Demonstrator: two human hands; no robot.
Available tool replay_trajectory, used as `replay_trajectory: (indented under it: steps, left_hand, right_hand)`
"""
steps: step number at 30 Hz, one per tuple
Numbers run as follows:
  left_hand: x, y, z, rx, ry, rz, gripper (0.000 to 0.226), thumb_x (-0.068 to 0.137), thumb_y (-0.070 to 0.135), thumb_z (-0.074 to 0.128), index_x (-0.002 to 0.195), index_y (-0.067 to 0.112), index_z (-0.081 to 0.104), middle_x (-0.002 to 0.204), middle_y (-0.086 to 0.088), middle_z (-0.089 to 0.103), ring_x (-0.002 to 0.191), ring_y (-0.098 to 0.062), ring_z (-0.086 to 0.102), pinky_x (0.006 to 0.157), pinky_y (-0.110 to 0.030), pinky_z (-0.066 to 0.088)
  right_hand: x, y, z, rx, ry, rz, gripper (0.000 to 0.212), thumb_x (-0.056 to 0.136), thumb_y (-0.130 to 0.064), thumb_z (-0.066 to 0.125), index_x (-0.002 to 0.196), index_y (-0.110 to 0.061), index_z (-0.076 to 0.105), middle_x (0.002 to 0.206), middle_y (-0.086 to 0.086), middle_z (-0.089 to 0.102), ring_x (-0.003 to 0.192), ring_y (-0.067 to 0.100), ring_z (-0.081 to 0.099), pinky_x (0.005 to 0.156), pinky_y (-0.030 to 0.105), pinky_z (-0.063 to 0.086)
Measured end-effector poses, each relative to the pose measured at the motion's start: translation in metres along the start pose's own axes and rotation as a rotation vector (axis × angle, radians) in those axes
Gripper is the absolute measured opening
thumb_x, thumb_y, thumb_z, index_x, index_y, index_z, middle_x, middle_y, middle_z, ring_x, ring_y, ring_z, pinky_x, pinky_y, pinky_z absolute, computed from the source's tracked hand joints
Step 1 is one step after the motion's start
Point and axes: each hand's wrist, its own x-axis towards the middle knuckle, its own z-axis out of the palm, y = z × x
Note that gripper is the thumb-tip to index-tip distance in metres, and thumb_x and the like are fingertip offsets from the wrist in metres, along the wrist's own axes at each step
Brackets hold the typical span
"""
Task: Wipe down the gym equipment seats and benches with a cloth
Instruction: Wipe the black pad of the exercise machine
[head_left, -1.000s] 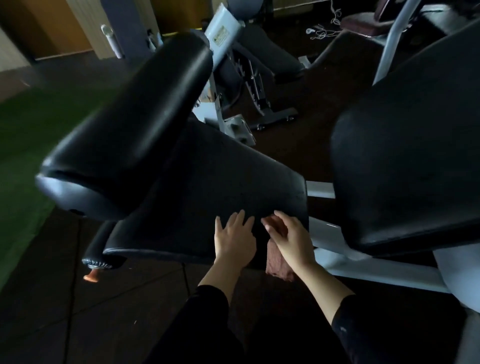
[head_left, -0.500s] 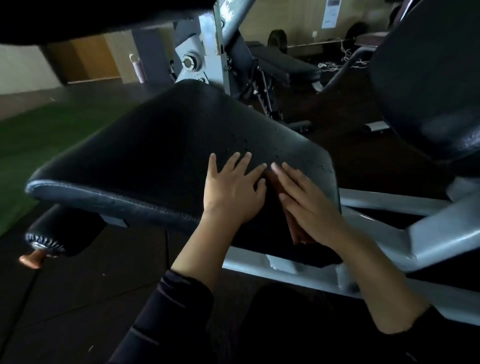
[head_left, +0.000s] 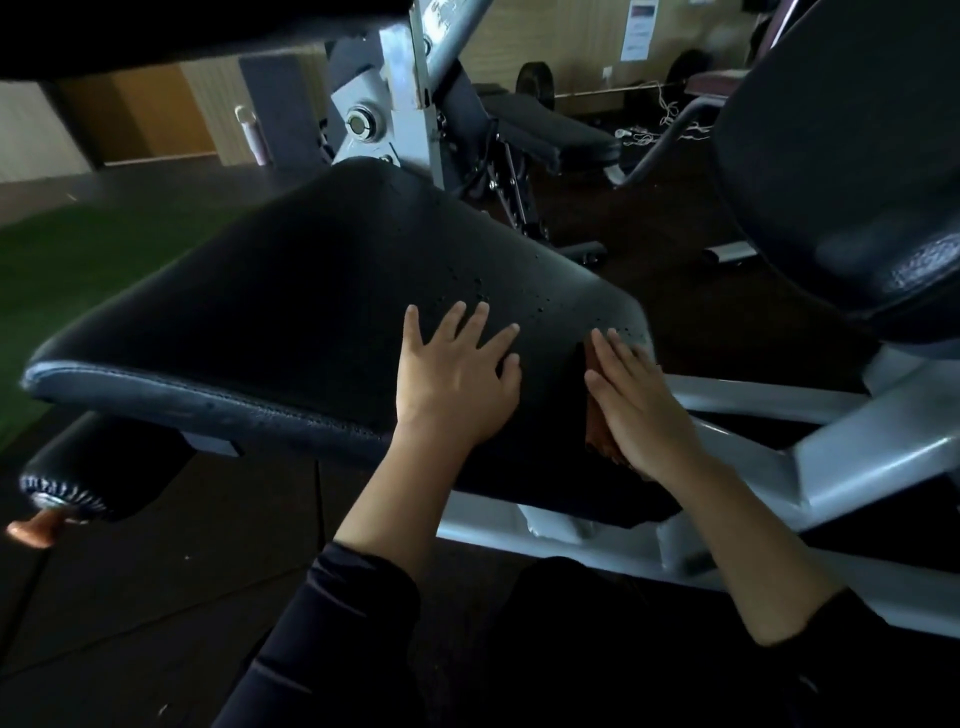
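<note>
My right hand (head_left: 641, 410) has slid away from the left hand (head_left: 457, 382), fingers straight, pressing the reddish cloth (head_left: 597, 426) flat near the seat pad (head_left: 311, 312) right edge. The left stays splayed on the pad, bracing (holding nothing). I judge this corner nearly wiped, with the wide left side left.

the seat pad (head_left: 311, 291) under the left hand (head_left: 457, 384) is black, speckled with tiny pale dots ahead of the fingers, its near edge worn grey. the cloth (head_left: 597, 415) under the right hand (head_left: 639, 415) is reddish brown. the frame (head_left: 857, 447) right of the hands is pale grey. the turf (head_left: 78, 249) far left is green. both sleeves (head_left: 332, 623) are black.
</note>
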Motion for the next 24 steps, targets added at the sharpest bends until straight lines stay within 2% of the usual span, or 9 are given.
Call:
replay_trajectory:
  steps: [2,3,6,9,11,14,16,18,24]
  left_hand:
    - [0.001,-0.001,0.0,-0.009,0.01,-0.006,0.051,0.101,0.044,0.01,0.152,0.038,0.015,0.161,0.007,0.007,0.149,-0.015,0.0,0.117,-0.053,-0.005]
    - [0.001,-0.001,0.001,-0.019,0.018,-0.01,0.051,0.102,0.042,0.01,0.152,0.036,0.016,0.161,0.008,0.008,0.149,-0.014,0.001,0.118,-0.052,-0.004]
    - [0.001,-0.002,0.0,-0.092,0.045,-0.039,0.051,0.102,0.036,0.011,0.152,0.028,0.022,0.16,0.01,0.014,0.148,-0.009,0.004,0.119,-0.047,-0.004]
    - [0.0,-0.003,0.001,-0.1,0.058,-0.044,0.051,0.102,0.036,0.013,0.152,0.025,0.023,0.16,0.01,0.015,0.148,-0.009,0.005,0.119,-0.044,-0.004]
    - [0.0,-0.003,0.003,-0.077,0.069,-0.032,0.051,0.102,0.037,0.015,0.152,0.026,0.023,0.16,0.01,0.014,0.148,-0.01,0.005,0.119,-0.045,-0.004]
    - [-0.001,-0.003,0.004,-0.071,0.072,-0.028,0.052,0.102,0.038,0.017,0.152,0.026,0.023,0.16,0.009,0.015,0.148,-0.012,0.005,0.119,-0.047,-0.003]
    - [-0.001,-0.002,0.003,-0.065,0.071,-0.025,0.052,0.102,0.038,0.017,0.152,0.026,0.023,0.16,0.009,0.014,0.148,-0.012,0.005,0.119,-0.047,-0.003]
    - [0.0,-0.002,0.003,-0.059,0.069,-0.029,0.052,0.102,0.037,0.017,0.152,0.026,0.022,0.16,0.009,0.014,0.148,-0.012,0.005,0.119,-0.047,-0.003]
    - [0.0,-0.003,0.003,-0.055,0.067,-0.031,0.051,0.102,0.037,0.017,0.152,0.026,0.022,0.16,0.009,0.014,0.148,-0.012,0.005,0.119,-0.046,-0.003]
  right_hand:
    - [0.016,-0.015,0.004,-0.045,0.031,-0.091,0.068,0.092,-0.06,0.003,0.151,-0.027,0.011,0.159,-0.006,0.01,0.147,0.015,0.005,0.12,0.038,0.005]
    - [0.017,-0.029,0.006,-0.038,0.019,-0.117,0.066,0.093,-0.06,0.003,0.151,-0.029,0.011,0.159,-0.007,0.01,0.147,0.016,0.005,0.12,0.04,0.006]
    - [-0.015,-0.064,0.017,0.015,0.051,-0.275,0.053,0.1,-0.045,0.015,0.15,-0.03,0.015,0.158,-0.009,0.013,0.146,0.015,0.004,0.119,0.04,0.007]
    - [-0.06,-0.048,0.017,-0.027,0.093,-0.364,0.054,0.099,-0.045,0.011,0.151,-0.029,0.015,0.158,-0.012,0.013,0.146,0.009,0.003,0.119,0.038,0.012]
    - [-0.068,-0.012,0.009,-0.049,0.089,-0.32,0.053,0.099,-0.048,0.008,0.15,-0.035,0.01,0.157,-0.019,0.007,0.145,0.004,0.0,0.117,0.037,0.016]
    - [-0.046,0.025,-0.005,0.078,0.018,-0.149,0.047,0.1,-0.049,0.013,0.146,-0.045,0.007,0.155,-0.025,0.003,0.144,-0.001,-0.003,0.118,0.039,0.014]
    - [-0.017,0.025,-0.008,0.155,-0.013,-0.049,0.046,0.102,-0.042,0.021,0.147,-0.041,0.011,0.156,-0.021,0.005,0.145,0.004,-0.002,0.12,0.041,0.008]
    - [0.004,0.006,-0.005,0.089,-0.009,-0.041,0.048,0.102,-0.039,0.023,0.149,-0.035,0.013,0.158,-0.014,0.005,0.146,0.012,-0.001,0.12,0.04,0.003]
    - [-0.054,-0.044,0.01,-0.051,0.013,-0.381,0.053,0.098,-0.048,0.009,0.15,-0.034,0.007,0.158,-0.014,0.004,0.146,0.008,-0.006,0.118,0.033,-0.002]
